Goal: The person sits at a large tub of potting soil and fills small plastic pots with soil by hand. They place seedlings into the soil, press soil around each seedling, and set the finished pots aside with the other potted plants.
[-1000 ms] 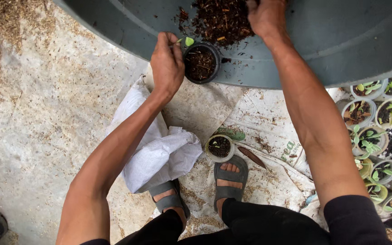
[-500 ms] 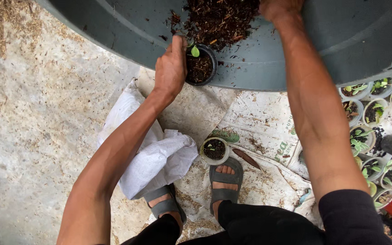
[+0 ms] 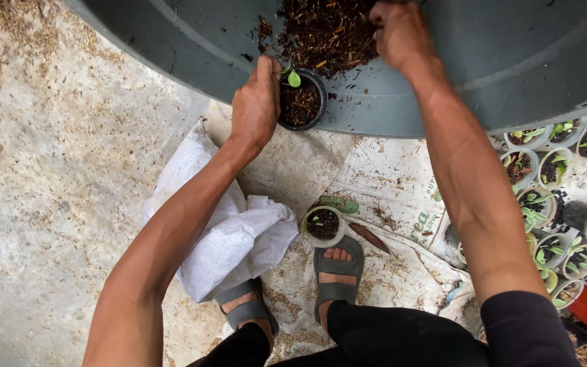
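Head view: the left hand clasps the small black seedling pot beside the soil heap, where the right hand closes on soil; careless dumping could bury the sprout.

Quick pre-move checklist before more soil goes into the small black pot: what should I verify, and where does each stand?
1. Left hand holding the small black pot at its side: ok.
2. Pot upright, mouth open to the soil pile: ok.
3. Seedling visible above the soil in the pot, at its far rim: ok; whether it is rooted, cannot tell.
4. Right hand on the soil pile: ok; how much soil it holds, cannot tell.
5. Pot resting on the grey tub: cannot tell, it may hang at the edge.
6. Clear cup by the sandalled foot, upright: ok.
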Tool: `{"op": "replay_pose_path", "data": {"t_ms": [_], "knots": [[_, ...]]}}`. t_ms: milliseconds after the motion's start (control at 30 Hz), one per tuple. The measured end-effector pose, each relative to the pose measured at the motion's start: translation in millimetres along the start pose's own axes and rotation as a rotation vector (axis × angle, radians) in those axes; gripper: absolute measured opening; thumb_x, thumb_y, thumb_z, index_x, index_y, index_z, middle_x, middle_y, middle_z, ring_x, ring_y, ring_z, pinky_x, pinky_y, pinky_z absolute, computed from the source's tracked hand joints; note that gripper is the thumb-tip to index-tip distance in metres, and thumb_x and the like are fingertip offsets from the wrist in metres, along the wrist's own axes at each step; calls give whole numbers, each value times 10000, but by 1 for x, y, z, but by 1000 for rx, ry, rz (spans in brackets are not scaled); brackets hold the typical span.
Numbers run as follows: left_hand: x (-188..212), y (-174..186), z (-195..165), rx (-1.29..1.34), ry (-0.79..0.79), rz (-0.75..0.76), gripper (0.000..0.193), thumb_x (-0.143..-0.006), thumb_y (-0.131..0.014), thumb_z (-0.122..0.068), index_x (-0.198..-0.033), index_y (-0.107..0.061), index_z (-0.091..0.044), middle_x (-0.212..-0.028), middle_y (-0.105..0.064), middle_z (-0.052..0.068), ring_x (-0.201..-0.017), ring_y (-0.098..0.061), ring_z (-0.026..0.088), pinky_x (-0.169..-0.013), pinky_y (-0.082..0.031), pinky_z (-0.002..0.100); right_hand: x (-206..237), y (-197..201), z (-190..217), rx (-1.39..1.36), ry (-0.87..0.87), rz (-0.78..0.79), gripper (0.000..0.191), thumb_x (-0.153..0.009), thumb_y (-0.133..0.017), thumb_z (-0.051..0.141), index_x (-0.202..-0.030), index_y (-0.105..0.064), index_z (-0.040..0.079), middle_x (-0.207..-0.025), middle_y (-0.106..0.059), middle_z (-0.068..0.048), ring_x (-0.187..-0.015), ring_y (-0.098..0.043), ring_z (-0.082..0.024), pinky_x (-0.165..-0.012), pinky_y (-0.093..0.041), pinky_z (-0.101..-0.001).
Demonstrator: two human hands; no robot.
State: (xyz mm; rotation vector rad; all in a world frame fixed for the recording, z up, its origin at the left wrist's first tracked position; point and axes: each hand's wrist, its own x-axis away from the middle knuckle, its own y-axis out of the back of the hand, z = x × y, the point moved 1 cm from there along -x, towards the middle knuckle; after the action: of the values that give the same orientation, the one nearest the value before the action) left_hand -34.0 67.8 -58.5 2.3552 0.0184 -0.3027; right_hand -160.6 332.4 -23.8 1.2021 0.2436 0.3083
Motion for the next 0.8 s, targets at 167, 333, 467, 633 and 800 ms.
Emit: {"op": "replay_pose_path", "data": {"t_ms": [167, 333, 467, 633, 800], "knots": [[2, 7, -3, 28, 59, 27, 107, -1073, -519, 13, -1134, -446, -35, -816, -681, 187, -553, -653, 254, -455, -539, 415, 32, -12, 19, -68, -31, 14, 251, -984, -662, -22, -1222, -737, 3, -1370, -572, -330, -1126, -638, -426, -960, -561, -394], [1, 28, -12, 125, -24, -125, 111, -990, -555, 71, -1032, -554, -32, -946, -707, 136, -715, -706, 205, -603, -611, 355, 48, -42, 29, 304, 128, -33, 295, -811, -664, -37, -1080, -775, 15, -1280, -659, -277, -1109, -668, -429, -780, -632, -391], [2, 53, -18, 229, 34, -94, 88, -960, -641, 45, -1020, -620, -16, -946, -712, 102, -775, -708, 154, -634, -606, 317, 37, -32, 1, -206, -247, 3, 265, -981, -635, -57, -1199, -754, 35, -1154, -726, -210, -874, -750, -257, -703, -657, -331], [1, 80, -11, 401, 352, 89, 40, -1022, -646, -22, -1044, -646, -56, -854, -731, 32, -691, -663, 78, -575, -559, 254, 31, 4, 24, -706, -352, 201, 176, -938, -784, 77, -1108, -750, 47, -1080, -771, -128, -835, -750, -134, -724, -650, -247], [2, 82, -12, 452, 350, 125, 34, -1024, -647, -34, -1052, -658, -50, -873, -728, 15, -703, -684, 55, -584, -600, 236, 40, 3, 105, -555, -285, 431, 192, -944, -672, 65, -1124, -737, 72, -1090, -740, -122, -825, -745, -152, -692, -647, -256]]}}
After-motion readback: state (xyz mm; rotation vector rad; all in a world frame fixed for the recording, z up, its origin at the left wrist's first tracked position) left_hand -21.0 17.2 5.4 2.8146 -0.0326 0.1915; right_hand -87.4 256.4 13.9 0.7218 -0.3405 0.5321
